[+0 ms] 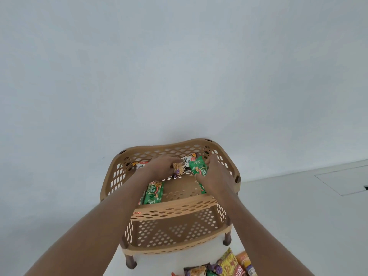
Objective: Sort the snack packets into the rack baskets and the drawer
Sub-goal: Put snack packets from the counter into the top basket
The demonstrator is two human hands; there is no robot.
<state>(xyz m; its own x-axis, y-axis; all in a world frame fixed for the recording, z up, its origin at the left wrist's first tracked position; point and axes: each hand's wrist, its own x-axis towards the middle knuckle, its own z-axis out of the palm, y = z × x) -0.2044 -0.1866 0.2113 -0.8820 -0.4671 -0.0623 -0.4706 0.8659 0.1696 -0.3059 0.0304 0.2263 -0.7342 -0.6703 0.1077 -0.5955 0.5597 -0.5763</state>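
One green packet (pixel 199 169) sits in the right hand (pixel 216 176).

Both bare arms reach forward, hands close together.
Left hand (pixel 161 166) grips a purple packet (pixel 178 169); right hand (pixel 217 174) curls round a green packet (pixel 199 169).

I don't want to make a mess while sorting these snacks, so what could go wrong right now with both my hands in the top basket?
Both hands crowd the top basket: the left hand grips a purple packet, the right hand a green packet, so one may knock the other's loose. The loose packets on the floor lie near the rack and could get stepped on.
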